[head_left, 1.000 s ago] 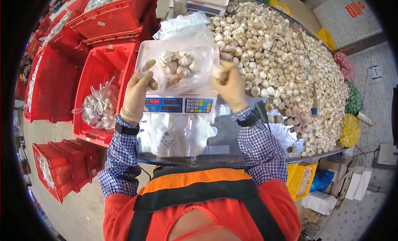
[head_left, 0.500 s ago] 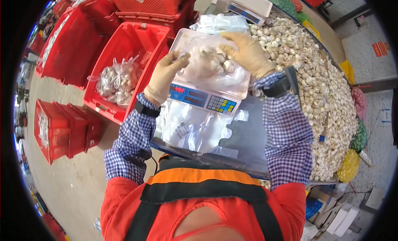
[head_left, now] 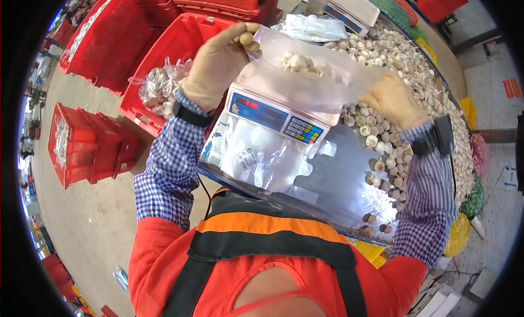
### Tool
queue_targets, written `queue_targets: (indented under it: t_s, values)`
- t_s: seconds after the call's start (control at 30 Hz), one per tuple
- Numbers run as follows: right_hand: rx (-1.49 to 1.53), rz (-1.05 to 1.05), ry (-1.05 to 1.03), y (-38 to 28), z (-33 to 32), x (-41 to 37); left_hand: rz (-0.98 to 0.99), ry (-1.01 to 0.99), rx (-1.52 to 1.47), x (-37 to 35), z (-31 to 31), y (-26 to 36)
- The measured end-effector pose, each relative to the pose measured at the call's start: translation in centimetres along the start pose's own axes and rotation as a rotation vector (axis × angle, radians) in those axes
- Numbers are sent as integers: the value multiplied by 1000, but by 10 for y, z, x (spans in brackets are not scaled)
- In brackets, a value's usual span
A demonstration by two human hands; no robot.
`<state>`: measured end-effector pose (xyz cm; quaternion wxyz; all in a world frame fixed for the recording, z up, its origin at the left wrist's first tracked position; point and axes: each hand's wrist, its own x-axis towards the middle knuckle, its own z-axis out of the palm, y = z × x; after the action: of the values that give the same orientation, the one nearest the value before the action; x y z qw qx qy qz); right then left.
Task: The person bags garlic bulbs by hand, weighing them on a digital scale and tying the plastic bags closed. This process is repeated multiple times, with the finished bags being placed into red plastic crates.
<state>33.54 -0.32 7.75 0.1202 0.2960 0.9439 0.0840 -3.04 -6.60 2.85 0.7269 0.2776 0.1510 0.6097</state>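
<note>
Thin, crinkled clear bag (head_left: 311,85) of knobbly white garlic bulbs (head_left: 297,61) is being held stretched above the scale (head_left: 275,118). Its 10 o'clock corner is being pinched by the gloved left hand (head_left: 215,63), its 3 o'clock end by the right hand (head_left: 394,101). A loose garlic heap (head_left: 396,49) is lying at 2 o'clock on the shiny metal table (head_left: 338,180). Red mesh crates (head_left: 177,44) are crowding 10 o'clock.

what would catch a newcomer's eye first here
A huge heap of garlic bulbs fills the right side. Next comes the clear bag of garlic, stretched between the left hand and right hand above the scale, with red crates stacked on the left.
</note>
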Motion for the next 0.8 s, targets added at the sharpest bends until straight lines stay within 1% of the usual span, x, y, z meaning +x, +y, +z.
queue_targets:
  t_s: [0.03,0.07,0.1,0.17,0.2,0.23,0.3,0.37,0.4,0.43,0.5,0.53,0.57,0.6,0.63,0.7,0.73,0.77,0.8]
  values:
    - [-9,-8,38,-14,-14,-19,72,-75,49,-6,18,5]
    - [-77,10,103,-30,-30,-38,129,-105,130,-15,39,8]
    - [-76,23,96,-40,-34,-53,142,-156,111,-21,47,8]
    - [-265,81,173,-56,-39,-81,156,-250,169,-39,46,11]
    - [-235,82,216,-68,-43,-92,116,-155,353,-44,43,12]
    - [-241,119,202,-81,-41,-100,101,-143,373,-48,44,5]
    - [-19,227,537,-105,-25,-109,-95,-125,390,-59,39,1]
    - [313,374,706,-127,-3,-108,-311,87,611,-70,51,-10]
    - [506,488,805,-145,3,-101,-315,20,672,-76,46,-21]
    - [705,599,901,-161,11,-95,-395,2,706,-82,40,-33]
    - [981,734,638,-177,58,-91,-531,-7,702,-90,19,-53]
    - [982,739,644,-188,75,-88,-499,-19,678,-94,18,-61]
    - [1443,743,679,-200,89,-82,-466,-29,651,-97,22,-69]
    - [1908,720,690,-210,88,-73,-478,-15,631,-97,27,-76]
    - [1907,724,686,-221,81,-61,-469,-72,532,-96,30,-87]
    - [1298,602,889,-239,46,-36,-598,-192,411,-104,43,-121]
    - [1298,602,887,-240,46,-38,-523,-225,560,-113,51,-141]
    - [1001,475,827,-239,47,-41,-445,-258,709,-120,54,-156]
    - [702,342,758,-235,48,-44,-620,-272,687,-120,44,-153]
